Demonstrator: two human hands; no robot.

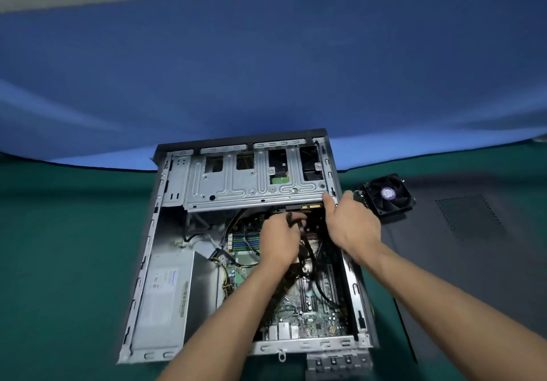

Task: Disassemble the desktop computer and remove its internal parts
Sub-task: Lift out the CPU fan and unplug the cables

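Green table mat (65, 232), blue backdrop (266, 70), open computer case (177, 262), fan (389, 194) beside

No text could be read anywhere in the frame. The power supply (165, 297) at the lower left of the frame carried a pale label (164, 278) with a blue strip along one edge and rows of fine print, but the print was blurred beyond reading. The cooling fan (388, 193) at the right of centre bore a round purple sticker (387, 193) on its hub; whatever was printed on it was too small to make out. The motherboard (307, 315) in the lower middle showed small white markings among its parts, none legible.
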